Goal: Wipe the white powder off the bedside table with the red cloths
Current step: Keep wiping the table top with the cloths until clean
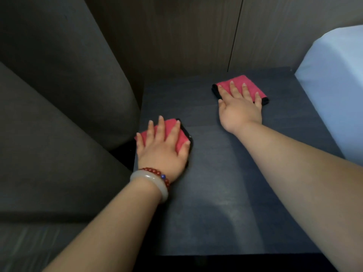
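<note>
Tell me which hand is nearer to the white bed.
Right. The right hand presses a red cloth on the far right of the table, near the bed; the left hand presses the other cloth at the left edge, farther off.

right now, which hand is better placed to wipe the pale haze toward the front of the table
Right, probably. The right hand presses its red cloth flat at the back, in line with the pale haze; a pull straight back would cross it. The left hand sits at the left edge.
</note>
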{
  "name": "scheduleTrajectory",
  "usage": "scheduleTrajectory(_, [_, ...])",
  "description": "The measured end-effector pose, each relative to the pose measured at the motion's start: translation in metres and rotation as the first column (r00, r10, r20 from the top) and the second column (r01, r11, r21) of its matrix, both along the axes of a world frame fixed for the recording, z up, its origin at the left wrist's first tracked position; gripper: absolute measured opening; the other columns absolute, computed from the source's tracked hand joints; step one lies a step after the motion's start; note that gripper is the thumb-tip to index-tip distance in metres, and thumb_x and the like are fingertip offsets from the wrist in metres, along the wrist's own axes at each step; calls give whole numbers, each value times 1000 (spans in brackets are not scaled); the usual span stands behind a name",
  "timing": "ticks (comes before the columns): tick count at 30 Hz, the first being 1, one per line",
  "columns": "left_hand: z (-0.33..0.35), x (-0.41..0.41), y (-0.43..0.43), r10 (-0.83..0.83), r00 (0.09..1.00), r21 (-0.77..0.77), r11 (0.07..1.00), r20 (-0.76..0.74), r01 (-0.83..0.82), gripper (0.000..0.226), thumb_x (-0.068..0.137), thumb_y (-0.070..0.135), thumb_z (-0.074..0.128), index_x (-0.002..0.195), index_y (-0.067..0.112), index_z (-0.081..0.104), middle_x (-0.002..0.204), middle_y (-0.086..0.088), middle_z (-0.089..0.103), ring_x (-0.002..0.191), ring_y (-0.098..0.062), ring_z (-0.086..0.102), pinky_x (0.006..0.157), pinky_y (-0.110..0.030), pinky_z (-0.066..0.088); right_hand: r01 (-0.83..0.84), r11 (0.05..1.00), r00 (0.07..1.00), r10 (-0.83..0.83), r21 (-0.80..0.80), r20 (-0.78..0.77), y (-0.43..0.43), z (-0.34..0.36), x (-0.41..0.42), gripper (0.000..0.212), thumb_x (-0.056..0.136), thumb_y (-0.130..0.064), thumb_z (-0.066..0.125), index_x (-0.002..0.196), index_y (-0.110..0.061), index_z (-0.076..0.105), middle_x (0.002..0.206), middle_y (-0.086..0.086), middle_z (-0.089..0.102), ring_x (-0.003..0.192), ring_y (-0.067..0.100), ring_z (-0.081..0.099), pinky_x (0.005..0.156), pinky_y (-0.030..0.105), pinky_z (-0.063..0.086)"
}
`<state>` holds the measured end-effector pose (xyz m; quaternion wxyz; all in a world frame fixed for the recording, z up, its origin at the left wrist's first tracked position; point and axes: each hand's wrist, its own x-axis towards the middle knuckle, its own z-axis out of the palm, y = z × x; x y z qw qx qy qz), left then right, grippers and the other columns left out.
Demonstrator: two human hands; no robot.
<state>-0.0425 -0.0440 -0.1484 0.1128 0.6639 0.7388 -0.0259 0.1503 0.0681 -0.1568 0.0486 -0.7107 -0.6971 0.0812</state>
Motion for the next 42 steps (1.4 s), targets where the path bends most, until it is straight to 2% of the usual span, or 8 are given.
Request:
scheduleTrajectory(7, [-3, 38, -89, -290, 957, 130, 950, 33, 283, 64, 90, 63, 25, 151, 46, 13, 164, -1, 3, 150, -30, -1, 115, -61, -2, -15, 1000, 1000, 15, -7, 8, -3, 0, -1, 53, 100, -44, 17, 153, -41, 7, 163, -6, -3, 150, 23, -4, 119, 50, -5])
scheduleTrajectory(13, [2, -13, -13, 58, 998, -43, 997, 21, -57, 63, 93, 67, 18, 150, 49, -4, 162, 2, -17, 148, -27, -17, 115, -59, -6, -97, 995, 995, 97, 20, 7, -33, 3, 0, 58, 100, -49, 19, 152, -40, -4, 161, -2, -19, 148, 26, -17, 119, 46, -8])
scheduleTrajectory(15, [4, 5, -33, 50, 999, -27, 998, 8, -50, 63, 94, 64, 16, 150, 47, -7, 162, -1, -19, 147, -30, -20, 114, -62, -9, -118, 993, 993, 118, 20, 3, -50, 2, 0, 57, 101, -49, 19, 152, -40, -3, 161, -2, -19, 148, 25, -17, 120, 44, -8])
scheduleTrajectory(21, [9, 41, -112, -253, 966, 7, 967, 43, 253, 66, 91, 69, 20, 147, 51, -10, 161, 4, -20, 146, -25, -23, 112, -59, -16, -170, 985, 985, 170, -3, -7, -81, 1, -1, 55, 101, -47, 19, 154, -37, 4, 162, -2, -13, 149, 22, -13, 120, 43, -8])
scheduleTrajectory(28, [9, 8, -65, 2, 1000, -86, 996, 0, -2, 67, 90, 70, 16, 148, 50, -10, 160, -1, -24, 145, -31, -24, 113, -62, -10, -148, 988, 989, 149, -51, 19, -138, 3, 15, 56, 100, -51, 16, 153, -38, 3, 163, -2, -7, 149, 20, -11, 121, 39, -6])
scheduleTrajectory(34, [15, 31, -134, -346, 937, -96, 932, 52, 349, 67, 89, 73, 20, 144, 56, -15, 158, 5, -30, 143, -26, -30, 111, -60, -18, -143, 988, 988, 146, -52, 50, -144, 4, 14, 57, 99, -51, 11, 153, -37, 2, 163, -2, -6, 149, 19, -9, 121, 41, -3])
scheduleTrajectory(40, [6, -4, -78, -47, 999, -82, 996, 9, 47, 68, 86, 77, 21, 146, 56, -4, 161, 0, -21, 147, -28, -21, 114, -60, -9, -148, 987, 986, 152, -66, 64, -143, 3, 15, 56, 100, -51, 9, 153, -37, 1, 163, -4, -6, 149, 19, -10, 121, 41, -3])
scheduleTrajectory(42, [7, 16, -95, -50, 999, -63, 997, 3, 50, 69, 87, 76, 20, 147, 55, -7, 161, -3, -23, 145, -32, -23, 113, -62, -10, -149, 987, 986, 153, -67, 63, -143, 3, 15, 56, 100, -50, 9, 153, -37, 1, 163, -4, -7, 149, 19, -10, 121, 42, -3])
